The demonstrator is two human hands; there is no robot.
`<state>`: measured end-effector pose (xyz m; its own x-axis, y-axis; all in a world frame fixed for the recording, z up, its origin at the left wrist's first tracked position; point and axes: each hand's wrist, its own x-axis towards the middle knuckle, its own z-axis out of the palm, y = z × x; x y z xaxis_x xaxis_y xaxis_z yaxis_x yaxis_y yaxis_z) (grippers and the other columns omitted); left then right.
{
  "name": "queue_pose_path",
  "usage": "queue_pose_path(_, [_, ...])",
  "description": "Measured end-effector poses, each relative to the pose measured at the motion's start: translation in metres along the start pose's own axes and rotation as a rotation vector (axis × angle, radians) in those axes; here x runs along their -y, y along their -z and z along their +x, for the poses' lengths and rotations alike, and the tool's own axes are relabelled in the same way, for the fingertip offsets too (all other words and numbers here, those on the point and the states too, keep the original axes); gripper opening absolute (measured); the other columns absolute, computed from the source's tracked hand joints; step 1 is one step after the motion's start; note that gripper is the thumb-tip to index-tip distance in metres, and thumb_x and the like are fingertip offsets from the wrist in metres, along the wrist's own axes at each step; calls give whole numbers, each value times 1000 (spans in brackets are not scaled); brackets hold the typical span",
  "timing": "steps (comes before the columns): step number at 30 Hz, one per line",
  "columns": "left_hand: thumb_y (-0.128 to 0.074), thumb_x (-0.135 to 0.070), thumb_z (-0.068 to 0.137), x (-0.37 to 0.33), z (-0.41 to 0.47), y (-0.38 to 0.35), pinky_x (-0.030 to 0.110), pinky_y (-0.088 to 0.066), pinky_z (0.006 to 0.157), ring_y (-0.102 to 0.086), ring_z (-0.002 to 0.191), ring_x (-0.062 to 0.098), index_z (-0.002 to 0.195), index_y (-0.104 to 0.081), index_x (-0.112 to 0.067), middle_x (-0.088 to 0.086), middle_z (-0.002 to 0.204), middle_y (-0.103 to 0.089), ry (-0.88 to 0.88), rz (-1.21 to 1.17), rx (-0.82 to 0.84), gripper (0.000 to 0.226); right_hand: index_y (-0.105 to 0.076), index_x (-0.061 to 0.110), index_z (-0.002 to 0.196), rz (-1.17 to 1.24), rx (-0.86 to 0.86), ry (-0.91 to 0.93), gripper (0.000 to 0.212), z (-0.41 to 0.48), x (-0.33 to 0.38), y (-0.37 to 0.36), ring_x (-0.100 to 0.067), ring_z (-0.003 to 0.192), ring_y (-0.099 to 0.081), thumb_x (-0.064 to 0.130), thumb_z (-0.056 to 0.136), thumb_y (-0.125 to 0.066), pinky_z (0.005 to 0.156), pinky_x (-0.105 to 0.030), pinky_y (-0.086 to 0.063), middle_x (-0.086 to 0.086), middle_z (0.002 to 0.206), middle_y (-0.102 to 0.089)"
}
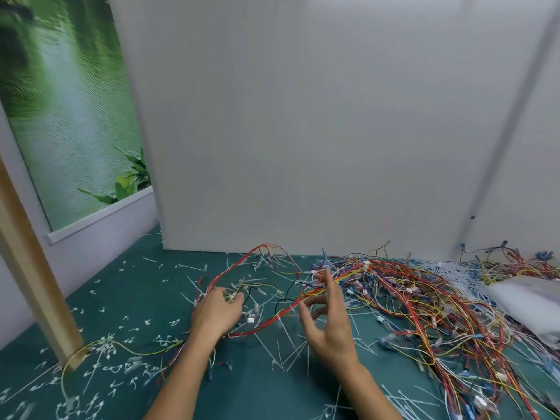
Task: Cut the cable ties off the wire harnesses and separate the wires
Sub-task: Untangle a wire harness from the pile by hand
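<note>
**2 bare hands at 1 red harness, no cutter in sight**

The left hand lies palm down on the near-left bend of the red harness, with its fingers bent over a knot of white ties. The picture is smeared there, so I cannot tell if it really pinches the wires or only presses on them. The right hand is spread wide and holds nothing. Its thumb and fingers are apart, and the forefinger points away from the person.

From the left hand the harness goes 2 ways. 1 strand rises in an arch toward the white panel. The other runs low from that hand across to the fingertips of the right hand, then on into the big pile of wires. So the long axis lies from hand to hand, slanting away on the right side.

The right hand is the nearer one to this low strand, which passes just beyond its thumb. I judge that it only has to close there, and then the 2 hands could stretch the harness. Cut ties lie scattered on the green surface around both wrists.
</note>
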<state>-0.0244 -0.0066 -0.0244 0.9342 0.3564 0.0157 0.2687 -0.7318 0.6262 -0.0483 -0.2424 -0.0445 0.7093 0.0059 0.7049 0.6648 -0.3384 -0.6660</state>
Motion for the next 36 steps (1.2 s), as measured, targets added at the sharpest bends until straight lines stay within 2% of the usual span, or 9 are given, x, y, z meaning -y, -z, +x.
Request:
queue_pose_path(3, [-54,-50,94,19,12,-2,43,-38,111,-46,136,32,146,-42,-8,13,149,-48,76,53,81,68,-30,21,156,105,-67,-57,79,7,5,1,-18,91,-69,13,91,-75,71,-23,-55,2,130,-54])
queue_pose_path(9, [-38,-64,95,31,19,0,52,-19,120,-38,142,31,142,-46,-4,17,152,-41,113,192,-96,77,-42,45,144,357,-260,-243,71,37,24,24,-21,97,-72,0,95,-68,77,-26,-61,4,125,-66])
queue_pose_path(17, [-43,-47,101,54,22,5,54,-14,122,-19,150,34,135,-55,-10,16,160,-29,142,354,-139,52,-44,15,153,564,-573,-273,64,88,43,83,-10,82,-75,4,95,-69,73,-22,-62,7,97,-80])
queue_pose_path(20, [-39,-41,103,54,23,5,52,-16,121,-18,151,35,129,-62,-10,14,158,-34,141,354,-208,46,-51,12,148,625,-628,-254,59,96,46,87,-14,83,-73,0,94,-70,80,-25,-61,0,107,-78])
queue_pose_path(22, [-42,-37,103,56,23,4,52,-32,114,-38,141,38,119,-68,-9,19,145,-52,119,270,-320,42,-57,15,142,672,-681,-258,55,99,46,89,-18,88,-71,-1,92,-71,84,-30,-61,-5,114,-76])
queue_pose_path(24, [-49,-33,101,56,21,4,50,-53,85,-64,102,41,102,-72,-10,20,109,-70,73,76,-479,32,-65,24,133,686,-695,-285,49,100,44,91,-18,88,-70,1,90,-74,81,-30,-61,-4,116,-76])
queue_pose_path(26, [-50,-32,102,56,20,3,42,-53,60,-61,67,35,88,-68,-12,11,77,-67,51,-126,-592,30,-70,30,124,651,-658,-315,43,99,39,94,-16,90,-71,6,89,-76,76,-28,-61,-3,117,-76])
queue_pose_path(33, [-43,-32,105,58,31,23,36,-45,70,-59,78,27,99,-61,-7,20,93,-67,96,-814,-908,31,-75,24,114,688,-721,-432,33,97,26,119,-16,86,-73,6,87,-78,71,-27,-60,2,101,-80])
queue_pose_path(36, [-46,-28,104,67,35,29,46,-47,74,-58,83,33,99,-61,-3,22,95,-62,46,-676,-964,30,-78,24,109,708,-722,-426,28,96,26,127,-13,82,-74,5,88,-77,73,-27,-61,2,99,-80])
